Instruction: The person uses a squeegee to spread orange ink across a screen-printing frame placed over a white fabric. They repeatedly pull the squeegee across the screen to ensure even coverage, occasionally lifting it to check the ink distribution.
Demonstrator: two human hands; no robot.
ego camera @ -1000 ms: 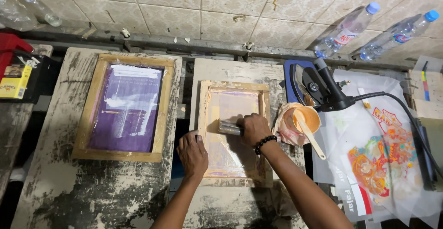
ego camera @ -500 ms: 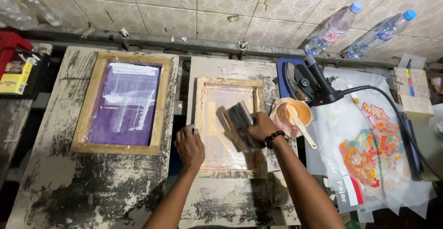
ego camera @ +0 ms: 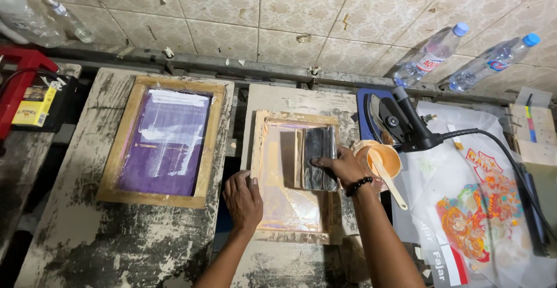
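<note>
Pressing flat with fingers spread, the left hand [ego camera: 243, 198] rests palm-down on the lower left edge of the small wooden screen frame [ego camera: 295, 176], holding nothing. The right hand [ego camera: 342, 165] has its fingers curled closed around a dark squeegee [ego camera: 319, 158], which stands across the right half of the mesh. The frame lies on a worn, paint-flecked board [ego camera: 301, 99] in the middle of the bench; its mesh looks glossy and pale orange, with an orange ink cup [ego camera: 383, 159] just beside it.
</note>
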